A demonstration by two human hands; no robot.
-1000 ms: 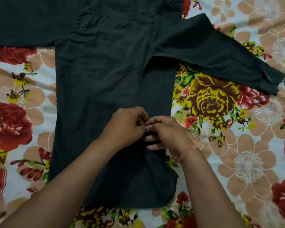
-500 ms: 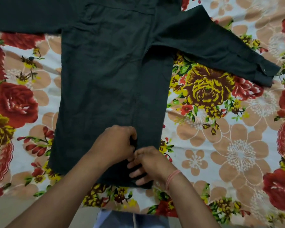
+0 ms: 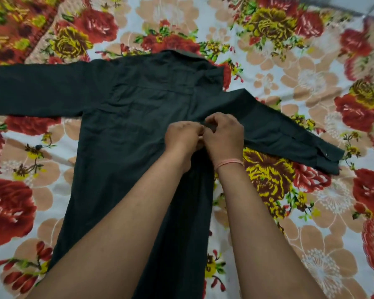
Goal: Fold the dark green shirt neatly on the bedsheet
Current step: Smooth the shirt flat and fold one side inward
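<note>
The dark green shirt (image 3: 125, 134) lies spread flat on the floral bedsheet (image 3: 311, 212), collar at the far side. Its left sleeve stretches out to the left edge of view; its right sleeve slants down to the right, ending in a buttoned cuff. The right side of the body is folded inward. My left hand (image 3: 183, 139) and my right hand (image 3: 224, 137) meet at the fold's edge near the right armpit, fingertips pinched on the fabric. A pink thread band circles my right wrist. My forearms cover the lower part of the shirt.
The bedsheet, printed with red, yellow and peach flowers, extends all around the shirt. A grey strip shows at the top right corner beyond the sheet's border.
Both hands have moved from the shirt's bottom hem up along the folded edge to the armpit area. The view has tilted up, so the collar and whole left sleeve now show.
</note>
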